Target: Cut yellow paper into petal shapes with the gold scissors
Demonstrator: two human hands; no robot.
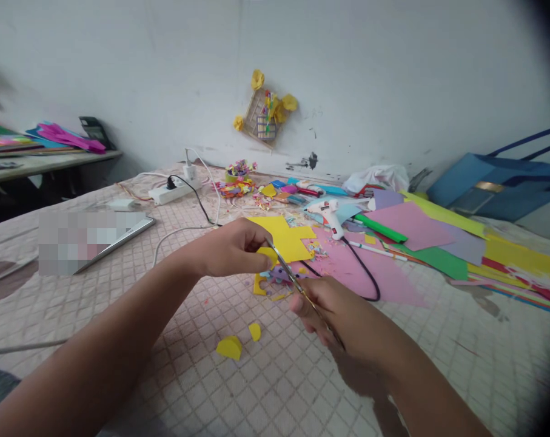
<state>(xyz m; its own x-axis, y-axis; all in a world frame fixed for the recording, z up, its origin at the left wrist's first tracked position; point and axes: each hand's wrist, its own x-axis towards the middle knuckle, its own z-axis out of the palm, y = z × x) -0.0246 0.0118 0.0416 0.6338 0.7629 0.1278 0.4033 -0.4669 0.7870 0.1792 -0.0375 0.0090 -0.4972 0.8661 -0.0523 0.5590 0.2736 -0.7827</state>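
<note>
My left hand [231, 247] pinches a small yellow piece of craft sheet [270, 257] between thumb and fingers. In my right hand [333, 306] is a pair of scissors [289, 271], seen edge-on, with the blades pointing up and left against the yellow piece. How far apart the blades are I cannot tell. Below the hands, a yellow half-round cutout [230, 348] and a smaller yellow scrap [254, 332] lie on the quilted cloth. Behind the scissors sits a larger yellow sheet [286, 233], and a purple patterned item [281, 274] is partly hidden by the blades.
A white glue gun [329, 215] with a black cord stands on a pink sheet [393, 276]. Coloured sheets [415, 226] pile up at right, near a blue bag [506, 182]. A power strip [174, 192] with cables and a tablet-like device [120, 240] are at left.
</note>
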